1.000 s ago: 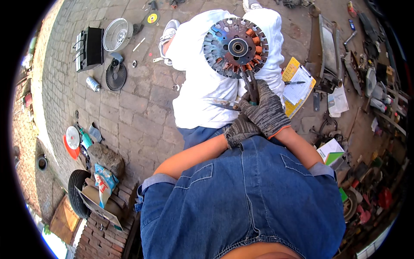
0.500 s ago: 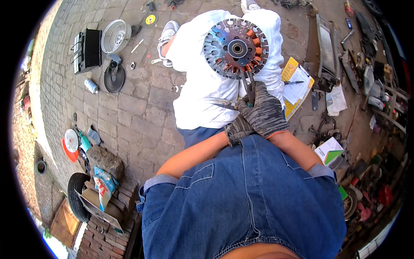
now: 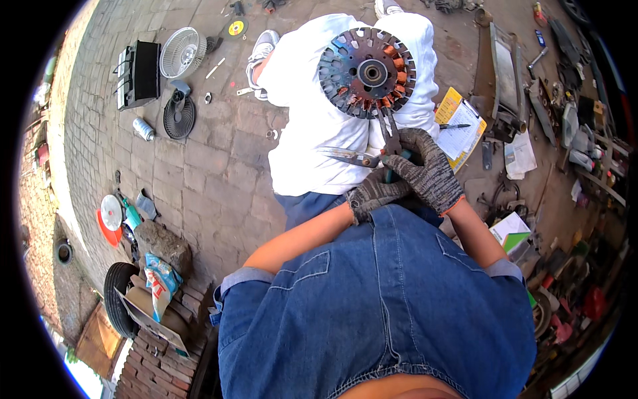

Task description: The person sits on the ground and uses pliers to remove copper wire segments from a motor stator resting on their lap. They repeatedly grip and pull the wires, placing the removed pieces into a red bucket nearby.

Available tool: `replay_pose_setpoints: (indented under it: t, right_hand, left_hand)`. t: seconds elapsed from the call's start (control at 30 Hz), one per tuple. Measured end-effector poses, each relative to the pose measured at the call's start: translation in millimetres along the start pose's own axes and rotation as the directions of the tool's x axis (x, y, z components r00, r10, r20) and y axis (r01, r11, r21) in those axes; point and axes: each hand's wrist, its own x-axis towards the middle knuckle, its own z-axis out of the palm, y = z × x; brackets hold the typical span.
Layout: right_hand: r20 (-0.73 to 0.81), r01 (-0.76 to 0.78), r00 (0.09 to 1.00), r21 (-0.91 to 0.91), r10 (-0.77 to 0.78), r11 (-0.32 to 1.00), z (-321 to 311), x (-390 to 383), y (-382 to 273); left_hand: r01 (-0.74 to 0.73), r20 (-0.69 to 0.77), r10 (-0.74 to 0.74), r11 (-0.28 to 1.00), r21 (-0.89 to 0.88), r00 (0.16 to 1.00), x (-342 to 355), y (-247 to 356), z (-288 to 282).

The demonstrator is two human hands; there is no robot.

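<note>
A round slotted motor stator [image 3: 345, 93] with a bearing at its centre rests on the white cloth [image 3: 319, 159] over my lap. Copper coils [image 3: 401, 65] fill the slots along its right side and bottom, while several slots on the left are bare. My right hand [image 3: 425, 169], in a dark knit glove, is closed around long-nose pliers [image 3: 391, 136]; their jaws reach the stator's lower edge at the copper. Just below, my gloved left hand [image 3: 375, 194] is closed on metal snips [image 3: 349, 156], their blades pointing left. My fingers partly hide both tools' handles.
Right of my lap lie a yellow clipboard with papers [image 3: 473, 136] and a pen, beside metal parts [image 3: 506, 73]. To the left are a black box [image 3: 138, 74], fan parts [image 3: 179, 118], a spray can [image 3: 143, 129], a stone block [image 3: 163, 246] and a tire [image 3: 119, 299].
My right hand and the pliers have shifted slightly right and nearer to me, exposing more of the pliers. The stator sits slightly further right. My left hand keeps its hold.
</note>
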Motion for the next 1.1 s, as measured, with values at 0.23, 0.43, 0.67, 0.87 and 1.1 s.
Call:
replay_pose_setpoints:
  t: [0.23, 0.43, 0.67, 0.87, 1.1]
  right_hand:
    - [-0.322, 0.177, 0.942, 0.231, -0.097, 0.957, 18, -45, 36]
    - [-0.008, -0.254, 0.957, 0.461, 0.29, 0.85, 5, -48, 44]
    - [0.433, -0.468, 0.882, 0.765, 0.183, 0.442, 7, -37, 20]
    - [0.668, -0.654, 0.743, 0.709, 0.046, 0.263, 3, -17, 84]
    - [0.745, -0.721, 0.663, 0.66, -0.066, 0.21, -5, -13, 48]
  left_hand:
    - [-0.093, -0.185, 0.12, 0.985, 0.148, 0.975, -22, 25, 17]
    - [-0.255, 0.072, 0.507, 0.302, 0.918, 0.859, -25, 24, 8]
    - [0.02, -0.015, 0.085, -0.055, 0.998, 0.996, -30, 82, 18]
    - [0.153, -0.115, 0.352, -0.081, 0.985, 0.929, -37, 126, 26]
    - [-0.2, 0.204, 0.824, -0.113, 0.973, 0.529, 3, 176, -1]
